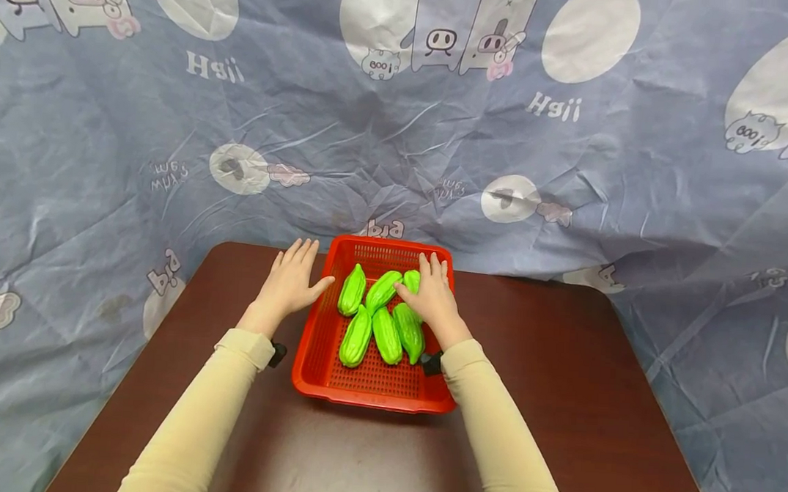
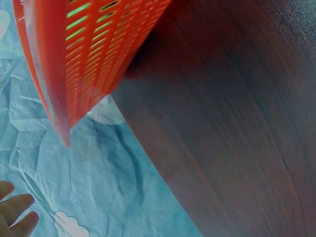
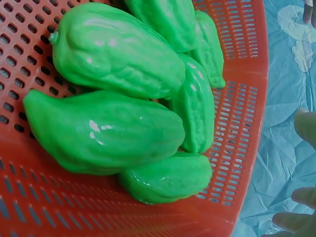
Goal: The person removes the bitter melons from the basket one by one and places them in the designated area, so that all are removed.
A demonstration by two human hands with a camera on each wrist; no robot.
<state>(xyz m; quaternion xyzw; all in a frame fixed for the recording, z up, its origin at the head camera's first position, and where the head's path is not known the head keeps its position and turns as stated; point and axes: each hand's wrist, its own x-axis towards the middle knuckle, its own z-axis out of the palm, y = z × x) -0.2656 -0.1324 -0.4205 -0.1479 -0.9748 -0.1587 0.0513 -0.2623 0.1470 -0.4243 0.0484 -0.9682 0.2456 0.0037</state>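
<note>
A red plastic basket (image 1: 374, 401) with slotted walls stands on the table, and several bright green, ribbed bitter melons (image 1: 355, 337) lie inside it. Just outside its left rim is my left hand (image 1: 290, 282), fingers straight and thumb spread toward the rim, holding nothing. My right hand (image 1: 434, 295) hovers over the basket's right side with its fingers extended, partly covering a melon at the back. In the right wrist view, a smooth-looking melon (image 3: 103, 133) lies in front of the others. The left wrist view shows the basket's perforated outer wall (image 2: 94, 59) and my left fingertips (image 2: 19, 212).
The dark brown wooden table (image 1: 560, 371) extends on both sides of the basket. Behind it hangs a wrinkled blue-grey cloth (image 1: 398, 151) with cartoon prints, meeting the table's back edge near the basket's far rim.
</note>
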